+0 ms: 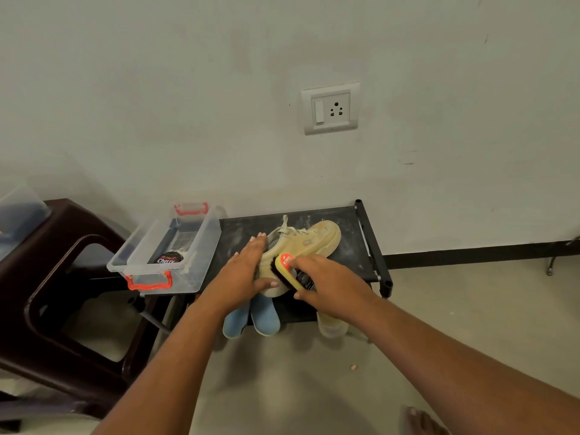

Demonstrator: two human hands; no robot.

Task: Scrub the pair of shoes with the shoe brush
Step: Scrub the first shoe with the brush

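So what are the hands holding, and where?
The right hand grips the shoe brush across its yellow back; the left hand presses flat on the tan shoe.

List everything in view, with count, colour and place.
tan shoe: one, tan, on its side on top of the rack
brush: one, yellow with an orange label and dark bristles, against the tan shoe
rack: one, black, against the wall
box: one, clear with red handles, at the rack's left end
tin: one, black, inside the box
blue shoes: two, blue, lower shelf
pale shoe: one, yellowish, lower shelf, partly hidden
stool: one, dark brown, left of the rack
socket: one, white, on the wall
foot: one, bare, on the floor, bottom right
left hand: rests on the tan shoe, fingers straight
right hand: grips the brush
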